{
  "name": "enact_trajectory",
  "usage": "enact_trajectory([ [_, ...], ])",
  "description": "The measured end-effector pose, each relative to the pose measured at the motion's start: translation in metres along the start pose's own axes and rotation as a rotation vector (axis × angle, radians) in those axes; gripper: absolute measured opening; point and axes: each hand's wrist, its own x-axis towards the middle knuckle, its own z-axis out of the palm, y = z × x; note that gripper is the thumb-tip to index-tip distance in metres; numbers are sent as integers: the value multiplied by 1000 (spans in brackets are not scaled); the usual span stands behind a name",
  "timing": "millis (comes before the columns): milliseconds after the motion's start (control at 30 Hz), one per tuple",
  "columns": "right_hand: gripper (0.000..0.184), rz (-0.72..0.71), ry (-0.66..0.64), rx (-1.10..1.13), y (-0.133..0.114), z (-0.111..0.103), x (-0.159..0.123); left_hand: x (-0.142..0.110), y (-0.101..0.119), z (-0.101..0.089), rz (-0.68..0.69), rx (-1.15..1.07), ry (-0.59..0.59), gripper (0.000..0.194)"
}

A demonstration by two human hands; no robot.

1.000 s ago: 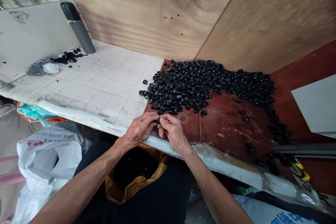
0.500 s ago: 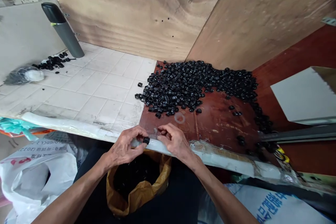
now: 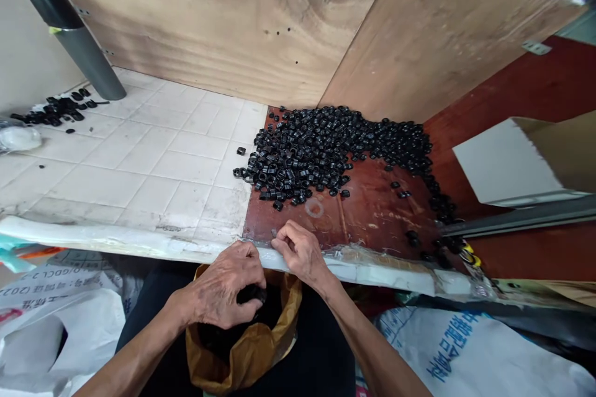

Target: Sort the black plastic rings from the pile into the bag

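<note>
My left hand (image 3: 228, 285) is closed over the mouth of a brown paper bag (image 3: 242, 375), its fingers curled round a small black plastic piece (image 3: 252, 293). Fingers partly cover that piece, so I cannot tell whether more are with it. My right hand (image 3: 302, 252) rests at the table's padded front edge, thumb and fingers drawn together; whatever they hold, if anything, is hidden. Behind the hands, a heap of small black plastic rings (image 3: 302, 152) lies on the red-brown board (image 3: 372, 214). The dark inside of the bag shows few details.
A grey bottle (image 3: 88, 56) leans at the back left near more black pieces (image 3: 56, 110). Plywood panels (image 3: 209, 18) wall the back. At right are a white box (image 3: 507, 161) and a grey metal bar (image 3: 521, 220). White sacks (image 3: 465, 353) flank the lap.
My left hand has moved down over the bag and turned its back upward, closing round the black piece. My right hand's fingers have curled in more. The view has shifted slightly right.
</note>
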Motion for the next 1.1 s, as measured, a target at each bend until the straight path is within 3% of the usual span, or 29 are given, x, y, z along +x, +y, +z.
enact_trajectory([
  [67,30,69,109,104,4,-1,0,6,-4,-10,-23,-89,-83,12],
  [100,29,142,214,135,8,0,2,13,-8,-14,-80,-130,-71,13],
  [133,24,222,327,153,13,1,4,22,-14,-16,-163,-155,-12,15],
  [200,12,318,472,159,22,5,12,45,-28,-14,-351,-116,244,15],
  [233,19,313,487,132,26,7,16,59,-35,-10,-397,-60,354,11],
  [300,32,244,458,24,31,10,27,84,-47,0,-382,108,410,16],
  [367,34,177,420,-125,32,11,37,103,-54,10,-371,292,374,23],
  [467,26,160,395,-296,31,13,48,112,-62,18,-381,429,332,9],
  [533,23,168,389,-346,30,14,52,109,-67,19,-364,365,360,6],
  [667,19,154,407,-342,30,16,52,102,-78,13,-317,-13,433,17],
  [800,22,100,398,-168,29,12,49,103,-73,8,-224,-248,469,8],
  [900,27,57,401,96,28,5,47,106,-66,6,-280,-428,486,13],
  [1100,12,191,418,616,25,-5,46,106,-65,8,-342,-543,488,25],
])
